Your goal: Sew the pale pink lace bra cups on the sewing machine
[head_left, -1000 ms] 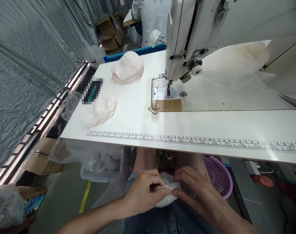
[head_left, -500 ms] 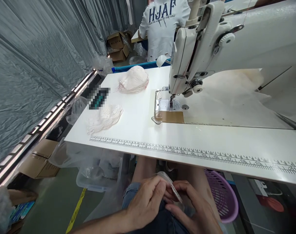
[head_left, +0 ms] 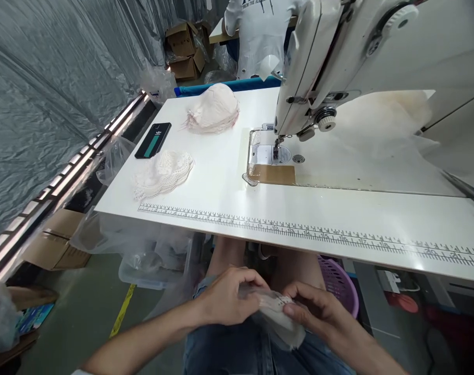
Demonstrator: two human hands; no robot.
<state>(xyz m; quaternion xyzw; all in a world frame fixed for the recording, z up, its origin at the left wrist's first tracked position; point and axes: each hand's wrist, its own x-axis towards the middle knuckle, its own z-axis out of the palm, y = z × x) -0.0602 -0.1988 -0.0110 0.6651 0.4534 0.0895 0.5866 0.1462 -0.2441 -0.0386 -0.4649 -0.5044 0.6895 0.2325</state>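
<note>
Above my lap, below the table edge, my left hand (head_left: 233, 296) pinches one end of a white lace fabric piece (head_left: 281, 319). My right hand (head_left: 319, 308) grips its other side, with thumb and fingers on the patterned edge. The fabric looks layered and hangs down between the hands; its lower part is blurred. On the white table (head_left: 221, 192) a cream lace piece (head_left: 164, 173) lies near the left corner. Behind it rests a pile of pale pink, cup-shaped fabric (head_left: 214, 108) with loose threads.
A white sewing machine (head_left: 377, 67) stands on the right, needle over its metal plate. A phone (head_left: 153, 140) lies at the table's left edge. Below are a clear plastic bin (head_left: 143, 276) and a purple basket (head_left: 340, 284). A person in a white shirt (head_left: 260, 41) sits beyond.
My hands have turned the fabric from nearly edge-on to showing its patterned face, and the right hand has moved slightly up. The view has tilted down a little.
</note>
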